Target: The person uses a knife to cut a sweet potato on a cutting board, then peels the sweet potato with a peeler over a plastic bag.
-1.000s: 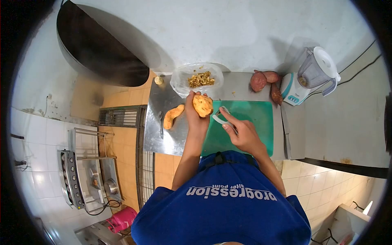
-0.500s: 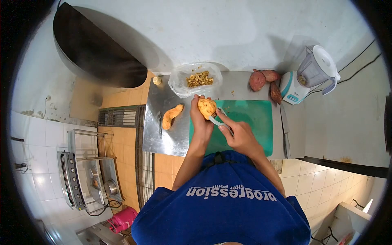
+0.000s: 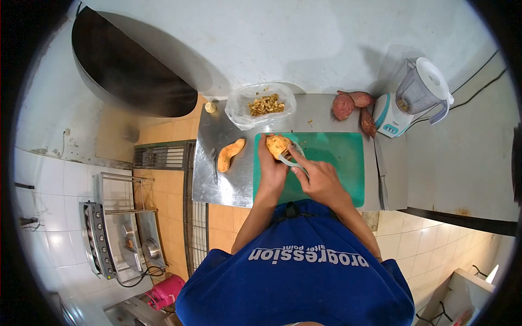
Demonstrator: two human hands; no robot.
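Observation:
My left hand [image 3: 272, 171] is closed around a sweet potato [image 3: 278, 144] with orange flesh showing, held over the left part of a green cutting board [image 3: 337, 168]. In my right hand [image 3: 319, 179] is a pale peeler [image 3: 292, 158], its head against the sweet potato's right side. A peeled sweet potato [image 3: 230, 155], long and curved, lies on the metal table left of the board. Behind the board, a clear plastic bag [image 3: 237, 111] holds brown and yellowish peelings [image 3: 266, 105]. Scraps of peel dot the board's far part.
Several unpeeled reddish sweet potatoes [image 3: 343, 107] lie at the back right beside a blender [image 3: 392, 117]. A long knife [image 3: 381, 174] rests right of the board. At left are a dark-handled utensil [image 3: 214, 165] and a small pale round object [image 3: 210, 107] on the metal table [image 3: 206, 187].
The sweet potato has turned in my left hand and moved slightly nearer to me. My left fingers have shifted down along its side. The peeler stays against it.

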